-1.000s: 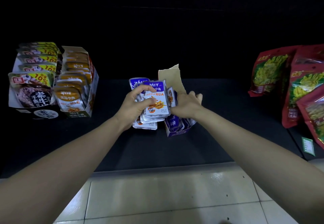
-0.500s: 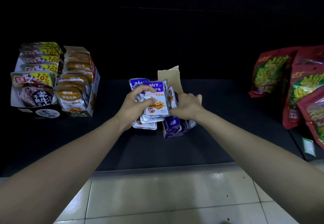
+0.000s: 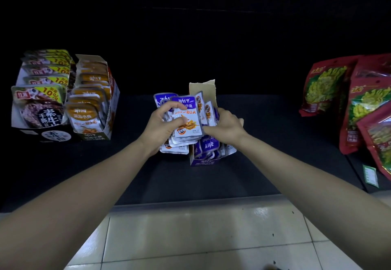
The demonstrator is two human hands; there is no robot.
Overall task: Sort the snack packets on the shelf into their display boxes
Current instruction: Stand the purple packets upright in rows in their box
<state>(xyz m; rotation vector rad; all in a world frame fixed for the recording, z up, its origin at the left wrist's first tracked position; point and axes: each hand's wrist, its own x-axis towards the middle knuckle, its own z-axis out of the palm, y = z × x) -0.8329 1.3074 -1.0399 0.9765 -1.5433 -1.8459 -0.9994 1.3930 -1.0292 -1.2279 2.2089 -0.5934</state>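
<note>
My left hand (image 3: pixel 164 124) grips a fanned stack of purple and white snack packets (image 3: pixel 187 121) above the dark shelf (image 3: pixel 264 138). Right beside the stack stands a purple display box (image 3: pixel 204 160) with a torn cardboard flap (image 3: pixel 203 88) at its back and several purple packets upright inside. My right hand (image 3: pixel 226 128) reaches over the box, its fingers curled at the right edge of the front packet of the stack. What its fingertips hold is hidden behind the packets.
At the left stand a black display box of grey packets (image 3: pixel 40 100) and a box of orange packets (image 3: pixel 93 100). Large red bags (image 3: pixel 364 104) lean at the right. A green price tag (image 3: pixel 370 174) hangs at the shelf's front edge. Pale floor tiles (image 3: pixel 190 238) lie below.
Both hands and the purple box have stayed nearly in place; my right hand has shifted slightly left toward the stack's front packet.
</note>
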